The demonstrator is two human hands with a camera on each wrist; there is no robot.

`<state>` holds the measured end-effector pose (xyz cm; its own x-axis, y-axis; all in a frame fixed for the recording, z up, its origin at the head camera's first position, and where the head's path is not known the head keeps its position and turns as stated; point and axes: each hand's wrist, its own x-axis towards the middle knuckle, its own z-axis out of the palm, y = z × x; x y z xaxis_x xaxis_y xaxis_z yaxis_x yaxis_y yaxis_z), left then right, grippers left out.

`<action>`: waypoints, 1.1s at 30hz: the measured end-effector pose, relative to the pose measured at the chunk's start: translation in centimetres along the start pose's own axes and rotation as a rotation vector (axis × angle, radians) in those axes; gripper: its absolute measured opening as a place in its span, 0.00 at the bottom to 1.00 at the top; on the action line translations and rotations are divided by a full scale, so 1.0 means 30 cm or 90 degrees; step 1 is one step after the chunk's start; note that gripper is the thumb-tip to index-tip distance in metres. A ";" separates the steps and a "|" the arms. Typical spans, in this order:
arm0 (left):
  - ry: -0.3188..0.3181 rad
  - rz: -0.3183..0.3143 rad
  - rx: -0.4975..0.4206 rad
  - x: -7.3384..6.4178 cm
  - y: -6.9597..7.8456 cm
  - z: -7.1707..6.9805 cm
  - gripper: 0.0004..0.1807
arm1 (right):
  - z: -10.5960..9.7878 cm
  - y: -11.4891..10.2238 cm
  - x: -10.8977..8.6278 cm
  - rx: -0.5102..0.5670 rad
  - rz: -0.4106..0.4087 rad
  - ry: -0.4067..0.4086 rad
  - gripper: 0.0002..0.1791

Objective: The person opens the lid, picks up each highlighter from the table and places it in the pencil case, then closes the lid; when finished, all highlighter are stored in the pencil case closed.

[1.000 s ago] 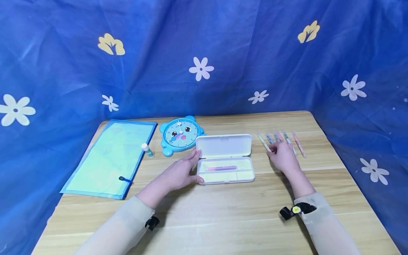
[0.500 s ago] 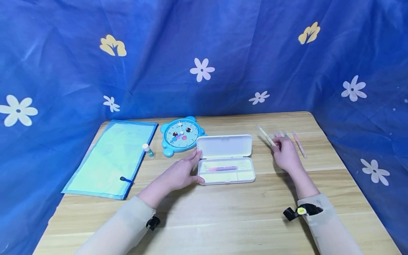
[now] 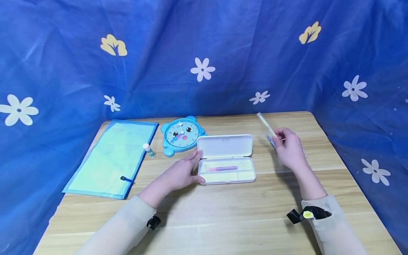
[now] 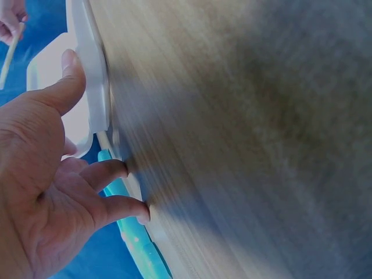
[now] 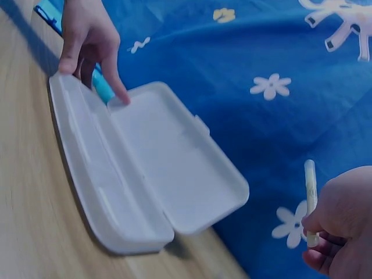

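My right hand (image 3: 290, 148) pinches a slim yellow marker pen (image 3: 266, 124) between thumb and fingers, raised over the right side of the table. In the right wrist view the marker (image 5: 310, 180) points upward from the fingertips. A blue pen (image 3: 270, 140) lies below this hand, which hides most of the other pens. The white pencil case (image 3: 224, 146) stands with its lid up in the middle. Inside its back compartment lies a pink-purple pen (image 3: 223, 168). My left hand (image 3: 181, 173) rests against the case's left end, thumb at the base (image 4: 87, 110), forefinger at the lid.
A blue toy clock (image 3: 182, 132) with a face lies behind the case, to the left. Farther left are a glue stick (image 3: 149, 150) and a blue-edged file folder (image 3: 109, 159). Blue flowered cloth (image 3: 223, 46) hangs behind the wooden table (image 3: 223, 219).
My right hand has picked the yellow marker out of the row of pens and lifted it off the table, moving slightly right. The left hand and pencil case stay put.
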<state>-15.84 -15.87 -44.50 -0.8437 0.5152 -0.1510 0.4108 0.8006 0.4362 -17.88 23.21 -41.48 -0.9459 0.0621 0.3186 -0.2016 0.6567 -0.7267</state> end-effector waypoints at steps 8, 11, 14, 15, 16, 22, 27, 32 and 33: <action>0.006 0.000 0.005 -0.001 0.004 -0.001 0.63 | 0.015 -0.083 -0.009 0.031 -0.074 -0.015 0.10; 0.003 -0.003 0.008 -0.001 0.005 0.000 0.63 | 0.031 -0.098 -0.021 0.041 -0.099 -0.031 0.10; 0.000 -0.002 0.006 -0.001 0.005 0.002 0.63 | 0.053 -0.106 -0.031 0.041 -0.132 -0.043 0.10; -0.001 -0.004 0.005 -0.001 0.005 0.002 0.63 | 0.061 -0.107 -0.033 0.041 -0.141 -0.048 0.11; -0.001 -0.004 0.004 -0.001 0.004 0.003 0.63 | 0.070 -0.108 -0.035 0.044 -0.151 -0.055 0.11; 0.001 -0.003 0.002 0.002 -0.003 0.006 0.63 | 0.126 -0.105 -0.043 0.043 -0.204 -0.101 0.10; 0.000 -0.003 -0.002 0.002 -0.002 0.002 0.63 | 0.178 -0.092 -0.049 0.027 -0.223 -0.157 0.10; -0.003 -0.009 -0.005 0.002 0.001 -0.002 0.63 | 0.225 -0.085 -0.062 0.011 -0.230 -0.205 0.10; -0.005 -0.010 -0.004 0.003 0.002 -0.002 0.63 | 0.233 -0.083 -0.064 0.009 -0.234 -0.211 0.10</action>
<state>-15.93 -15.81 -44.43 -0.8470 0.5055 -0.1643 0.3960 0.8063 0.4393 -17.34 16.20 -44.54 -0.8410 -0.4153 0.3468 -0.5384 0.5798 -0.6115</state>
